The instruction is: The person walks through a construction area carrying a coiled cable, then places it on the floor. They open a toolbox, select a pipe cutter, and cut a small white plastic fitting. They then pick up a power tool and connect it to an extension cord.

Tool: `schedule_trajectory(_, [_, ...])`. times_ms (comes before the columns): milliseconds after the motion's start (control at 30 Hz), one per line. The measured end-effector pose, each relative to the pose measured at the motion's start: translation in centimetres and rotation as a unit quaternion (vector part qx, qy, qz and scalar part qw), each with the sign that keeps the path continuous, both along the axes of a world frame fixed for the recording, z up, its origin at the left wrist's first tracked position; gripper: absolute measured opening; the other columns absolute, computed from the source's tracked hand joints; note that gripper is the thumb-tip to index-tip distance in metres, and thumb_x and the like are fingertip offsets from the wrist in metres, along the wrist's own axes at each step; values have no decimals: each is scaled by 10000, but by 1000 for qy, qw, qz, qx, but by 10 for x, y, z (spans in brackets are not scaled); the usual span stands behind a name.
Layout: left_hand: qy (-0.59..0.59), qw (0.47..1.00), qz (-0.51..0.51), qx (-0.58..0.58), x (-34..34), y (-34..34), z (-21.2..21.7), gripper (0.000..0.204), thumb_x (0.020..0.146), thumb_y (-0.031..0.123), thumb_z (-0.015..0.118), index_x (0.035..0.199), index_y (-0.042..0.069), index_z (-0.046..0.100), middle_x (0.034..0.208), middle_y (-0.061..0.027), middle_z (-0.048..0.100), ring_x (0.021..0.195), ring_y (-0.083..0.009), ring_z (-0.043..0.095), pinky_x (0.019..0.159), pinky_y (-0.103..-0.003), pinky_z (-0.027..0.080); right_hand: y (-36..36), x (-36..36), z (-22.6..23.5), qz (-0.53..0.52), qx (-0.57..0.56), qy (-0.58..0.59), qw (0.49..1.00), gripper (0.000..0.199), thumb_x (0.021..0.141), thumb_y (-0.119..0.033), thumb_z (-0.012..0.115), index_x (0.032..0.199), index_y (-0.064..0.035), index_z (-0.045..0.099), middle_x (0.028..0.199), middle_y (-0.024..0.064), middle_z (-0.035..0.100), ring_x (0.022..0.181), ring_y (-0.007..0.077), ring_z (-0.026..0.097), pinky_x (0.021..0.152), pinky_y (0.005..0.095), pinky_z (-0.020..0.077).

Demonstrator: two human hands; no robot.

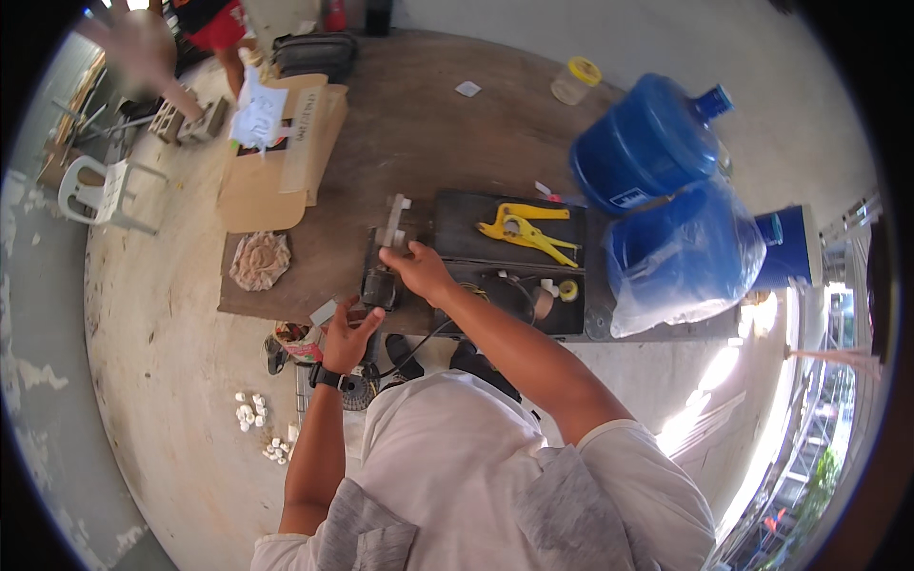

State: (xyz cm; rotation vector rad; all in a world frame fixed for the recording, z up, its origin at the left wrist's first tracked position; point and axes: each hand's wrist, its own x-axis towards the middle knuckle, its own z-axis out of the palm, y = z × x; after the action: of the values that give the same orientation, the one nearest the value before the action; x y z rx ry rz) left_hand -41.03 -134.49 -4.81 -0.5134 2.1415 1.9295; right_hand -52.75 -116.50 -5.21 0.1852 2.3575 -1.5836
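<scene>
A corded tool that looks like a plastic-pipe welder (380, 285) stands at the table's near edge, with a black body and a flat grey plate carrying pale stubs. My right hand (422, 274) is closed at the base of its plate, the thumb and fingers by a stub. Just below the body is my left hand (349, 341), its thumb and fingers spread, the thumb at the body's lower end. A black cord runs from there to the right, under my right forearm. Beside the tool, an open black case (457, 224) holds a yellow pipe cutter (528, 228).
Two blue water jugs (647, 143) lie right of the case, one in clear plastic. Cardboard (267, 190) and a crumpled brown bundle (259, 261) are left. A yellow-lidded jar (576, 81) stands farther back. White fittings (250, 412) lie on the floor. Another person (214, 29) is far left.
</scene>
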Motion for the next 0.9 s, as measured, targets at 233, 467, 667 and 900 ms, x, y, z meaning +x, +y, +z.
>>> schedule_trajectory(233, [51, 966, -37, -250, 5, 23, 18, 755, 862, 270, 786, 1418, -52, 389, 1107, -212, 623, 995, -292, 620, 856, -402, 508, 155, 41, 74, 137, 330, 108, 928, 474, 884, -366, 697, 1216, -36, 622, 1070, 215, 690, 1012, 391, 672, 880, 478, 534])
schedule_trajectory(467, [359, 850, -83, -377, 15, 56, 55, 642, 817, 192, 804, 1349, -9, 507, 1211, -225, 584, 1054, -357, 590, 895, -440, 503, 192, 66, 70, 203, 392, -9, 897, 265, 909, -313, 670, 986, -61, 653, 844, 160, 710, 874, 388, 690, 761, 509, 543])
schedule_trajectory(667, [72, 995, -62, -40, 53, 127, 47, 309, 964, 248, 672, 1181, 29, 651, 891, -93, 708, 662, -161, 630, 628, -285, 510, 185, 91, 140, 257, 83, 115, 956, 240, 897, -265, 661, 923, -28, 630, 800, 166, 684, 775, 411, 665, 683, 494, 505])
schedule_trajectory(900, [-18, 865, 141, 480, 137, 182, 72, 688, 1044, 598, 321, 1349, 20, 534, 1250, -151, 643, 1154, -270, 627, 975, -425, 512, 177, 160, 140, 441, -101, 84, 888, 217, 883, -206, 649, 930, 5, 627, 901, 222, 681, 897, 394, 672, 761, 478, 510])
